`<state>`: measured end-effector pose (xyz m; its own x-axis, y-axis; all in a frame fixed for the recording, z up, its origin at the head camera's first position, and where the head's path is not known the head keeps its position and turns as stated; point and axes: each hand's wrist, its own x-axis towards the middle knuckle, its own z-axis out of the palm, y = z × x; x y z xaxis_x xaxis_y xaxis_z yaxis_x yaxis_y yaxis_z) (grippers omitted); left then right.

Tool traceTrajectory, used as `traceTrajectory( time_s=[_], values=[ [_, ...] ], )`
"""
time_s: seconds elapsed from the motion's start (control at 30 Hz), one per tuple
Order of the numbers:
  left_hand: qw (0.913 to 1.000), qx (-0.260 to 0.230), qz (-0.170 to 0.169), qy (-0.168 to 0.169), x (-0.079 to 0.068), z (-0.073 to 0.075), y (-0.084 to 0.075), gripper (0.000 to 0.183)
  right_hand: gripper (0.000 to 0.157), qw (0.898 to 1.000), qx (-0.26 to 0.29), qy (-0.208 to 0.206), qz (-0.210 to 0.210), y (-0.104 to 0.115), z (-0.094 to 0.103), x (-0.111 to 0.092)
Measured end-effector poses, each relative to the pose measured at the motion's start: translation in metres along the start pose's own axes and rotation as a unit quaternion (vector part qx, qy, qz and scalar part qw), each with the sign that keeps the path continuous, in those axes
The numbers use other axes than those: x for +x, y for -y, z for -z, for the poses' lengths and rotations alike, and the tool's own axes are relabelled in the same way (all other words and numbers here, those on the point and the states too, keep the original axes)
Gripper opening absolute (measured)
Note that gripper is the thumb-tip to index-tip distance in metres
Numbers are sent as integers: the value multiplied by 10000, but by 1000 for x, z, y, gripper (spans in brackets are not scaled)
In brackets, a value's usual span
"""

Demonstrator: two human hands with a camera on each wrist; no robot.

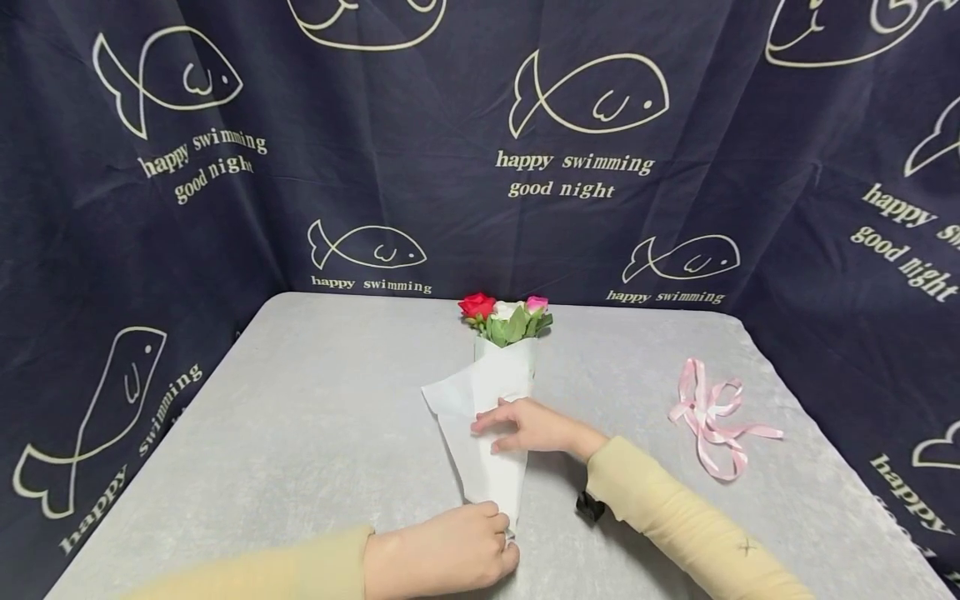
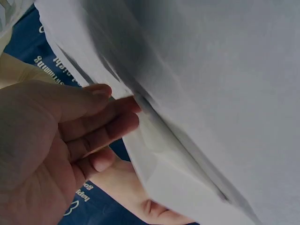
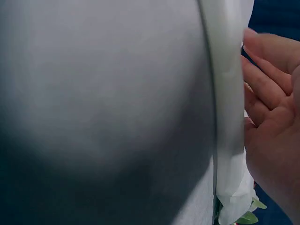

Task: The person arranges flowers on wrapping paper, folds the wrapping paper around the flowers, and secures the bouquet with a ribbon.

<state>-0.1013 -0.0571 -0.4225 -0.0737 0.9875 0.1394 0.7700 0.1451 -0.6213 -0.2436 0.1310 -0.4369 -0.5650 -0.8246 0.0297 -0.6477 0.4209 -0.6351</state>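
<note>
A bouquet lies on the table, its white wrapping paper [image 1: 491, 417] narrowing toward the near edge. From its far end show a red rose [image 1: 477, 305], a pink rose [image 1: 537, 304], a white flower [image 1: 507, 311] and green leaves [image 1: 510, 327]. At the narrow lower end, my left hand [image 1: 450, 546] pinches the paper's edge with curled fingers. My right hand [image 1: 536, 427] rests on the middle of the wrap, fingers extended over it. The right wrist view has this hand [image 3: 272, 89] beside the paper's side [image 3: 227, 103]. A loose paper flap [image 1: 442, 396] sticks out at the left.
A loose pink ribbon [image 1: 712, 421] lies in loops on the right of the grey table [image 1: 315, 417]. Dark blue cloth [image 1: 450, 150] with fish prints hangs behind and along both sides. A small black object [image 1: 590, 506] is under the right sleeve.
</note>
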Motion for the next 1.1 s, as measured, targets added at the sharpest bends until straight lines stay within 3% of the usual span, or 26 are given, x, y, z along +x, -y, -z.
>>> traceTrajectory(
  time_s=[0.2,0.4,0.57,0.83,1.1],
  values=[
    [9996,100,-254,-2,12,0,8,15,41,9976,-500,261,395,-1,-4,-3],
    [9996,-151,66,214,21,-4,13,13,43,9977,-397,305,448,-5,-5,-4],
    [9995,-216,92,197,24,-9,11,14,42,9965,-474,341,599,-3,-5,-5],
    [9975,-563,-70,431,26,-11,7,14,42,9920,-868,243,889,-5,-1,-8],
    [9964,-669,-129,501,26,-13,4,16,54,9880,-1361,-87,727,-5,3,-14]
  ],
)
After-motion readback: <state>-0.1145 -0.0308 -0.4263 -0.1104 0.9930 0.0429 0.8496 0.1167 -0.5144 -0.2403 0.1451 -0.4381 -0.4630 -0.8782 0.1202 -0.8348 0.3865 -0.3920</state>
